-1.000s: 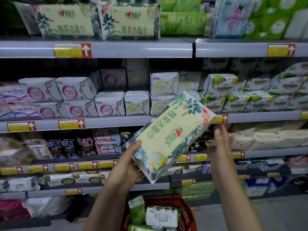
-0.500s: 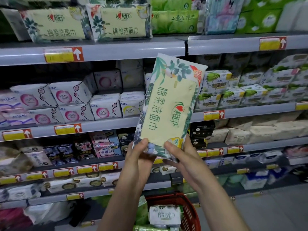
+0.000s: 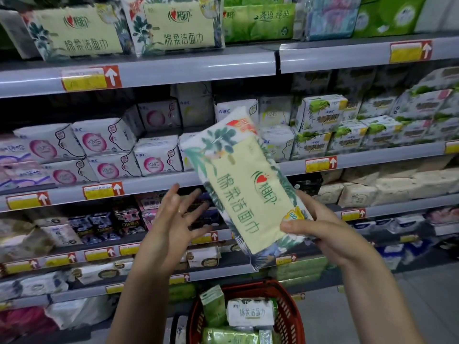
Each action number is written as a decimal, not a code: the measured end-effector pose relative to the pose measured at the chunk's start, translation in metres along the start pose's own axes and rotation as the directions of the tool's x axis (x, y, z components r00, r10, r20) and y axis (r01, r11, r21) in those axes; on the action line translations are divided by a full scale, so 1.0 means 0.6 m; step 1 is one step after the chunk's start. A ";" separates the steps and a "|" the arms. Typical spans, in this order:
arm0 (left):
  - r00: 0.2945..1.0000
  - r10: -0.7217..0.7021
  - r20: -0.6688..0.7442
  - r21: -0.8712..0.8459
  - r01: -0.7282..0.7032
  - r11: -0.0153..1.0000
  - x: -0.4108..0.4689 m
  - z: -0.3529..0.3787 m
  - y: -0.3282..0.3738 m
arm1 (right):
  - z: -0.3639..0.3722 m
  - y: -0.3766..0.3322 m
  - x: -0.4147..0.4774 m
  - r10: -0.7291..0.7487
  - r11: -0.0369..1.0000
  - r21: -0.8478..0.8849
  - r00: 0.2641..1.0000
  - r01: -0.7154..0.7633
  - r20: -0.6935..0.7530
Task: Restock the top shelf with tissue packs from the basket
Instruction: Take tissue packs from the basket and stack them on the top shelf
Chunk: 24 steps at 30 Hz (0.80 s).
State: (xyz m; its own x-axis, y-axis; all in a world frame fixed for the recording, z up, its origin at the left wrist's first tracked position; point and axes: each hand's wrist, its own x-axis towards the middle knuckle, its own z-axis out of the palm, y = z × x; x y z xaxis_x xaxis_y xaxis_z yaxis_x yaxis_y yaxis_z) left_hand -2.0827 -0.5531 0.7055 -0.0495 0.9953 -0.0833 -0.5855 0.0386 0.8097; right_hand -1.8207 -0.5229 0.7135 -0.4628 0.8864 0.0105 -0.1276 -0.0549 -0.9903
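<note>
A pale yellow tissue pack [image 3: 244, 184] with green leaf print is held up in front of the middle shelves, tilted with its top to the left. My right hand [image 3: 320, 227] grips its lower end, thumb across the front. My left hand [image 3: 178, 219] hovers just left of the pack with fingers spread, not touching it. On the top shelf [image 3: 154, 68] stand two matching packs [image 3: 173, 26] side by side at the left. The red basket [image 3: 285, 309] sits low at centre and holds several more tissue packs.
Green tissue packs [image 3: 258, 21] and other packs fill the top shelf to the right of the matching ones. Lower shelves are crowded with white and pink packets [image 3: 104, 145]. A grey floor [image 3: 427, 299] lies at the lower right.
My left hand has let go of the pack and opened to its left. The pack has tipped over to lean left, now held by my right hand alone.
</note>
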 end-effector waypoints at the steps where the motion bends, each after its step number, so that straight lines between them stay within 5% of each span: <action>1: 1.000 0.020 0.009 0.017 -0.020 1.000 0.000 0.004 0.009 | -0.001 0.000 0.000 0.017 1.000 -0.016 1.000 -0.017 0.024; 5: 0.993 0.096 0.075 0.088 -0.102 0.991 -0.002 0.003 0.033 | -0.004 0.010 0.001 0.086 0.995 -0.052 0.990 -0.081 0.112; 14: 0.999 -0.033 0.011 0.060 0.033 0.998 -0.002 -0.003 0.020 | -0.018 0.024 0.000 0.174 0.982 -0.100 0.973 -0.160 0.152; 19: 0.993 -0.005 -0.116 -0.054 -0.001 0.999 -0.006 0.014 0.016 | -0.011 0.005 0.011 0.061 0.977 -0.200 0.997 -0.069 -0.044; 24: 0.952 0.067 -0.298 -0.227 -0.139 0.964 -0.016 0.035 0.004 | -0.014 0.003 0.014 -0.022 0.999 -0.028 0.982 0.016 -0.187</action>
State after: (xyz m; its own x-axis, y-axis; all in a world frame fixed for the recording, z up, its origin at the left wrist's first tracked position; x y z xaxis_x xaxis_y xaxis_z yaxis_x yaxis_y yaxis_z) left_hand -2.0664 -0.5605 0.7202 -0.3274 0.9239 -0.1982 -0.7413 -0.1210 0.6602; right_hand -1.8176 -0.5118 0.7109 -0.2873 0.9578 0.0057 -0.1103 -0.0272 -0.9935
